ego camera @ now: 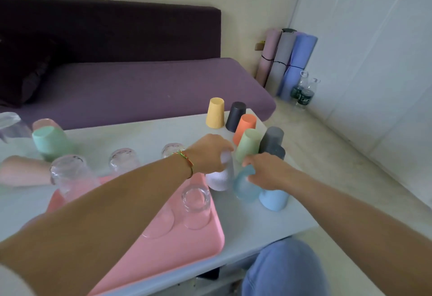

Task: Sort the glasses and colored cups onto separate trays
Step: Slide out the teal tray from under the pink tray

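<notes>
My left hand [210, 153] grips the top of an upside-down white ribbed cup [221, 179] just beyond the pink tray [177, 244]. My right hand [266, 171] holds an upside-down translucent blue cup [245, 189]; a light blue cup [273, 200] stands under that hand. Yellow [215, 113], dark [235, 117], orange [244, 129], light green [248, 145] and grey [272, 140] cups cluster upside down at the table's far right. Clear glasses stand inverted on the tray [195, 204] [70, 176] and behind it [122, 160].
At the left stand a mint green cup [50, 142], a pink cup [23, 170] lying on its side and another glass [10, 125]. A purple sofa [140, 85] runs behind the white table [257, 230]. Rolled mats [287, 62] and bottles [304, 92] stand in the corner.
</notes>
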